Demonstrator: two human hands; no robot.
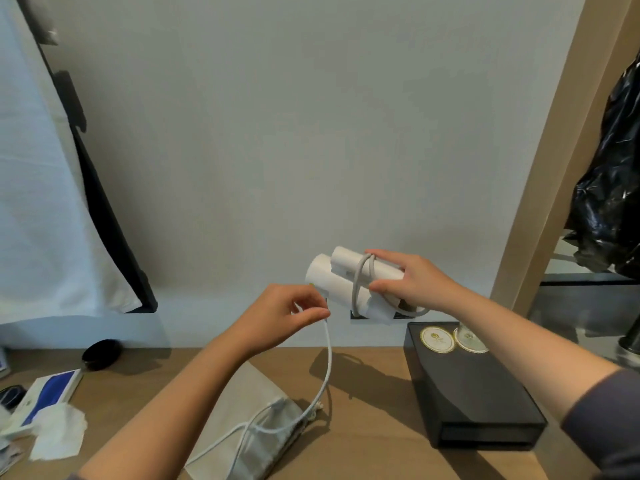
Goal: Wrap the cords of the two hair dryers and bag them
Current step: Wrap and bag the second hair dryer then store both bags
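Nearest on the table (375,441), bag (239,403) under slack cord (328,362). Above it, left hand (285,315) pinching that cord. Farther right, right hand (410,282) curled round dryer (334,280), cord looped about it, held midair before wall (277,133).

bag (242,420) on table (363,445), box (474,386) right
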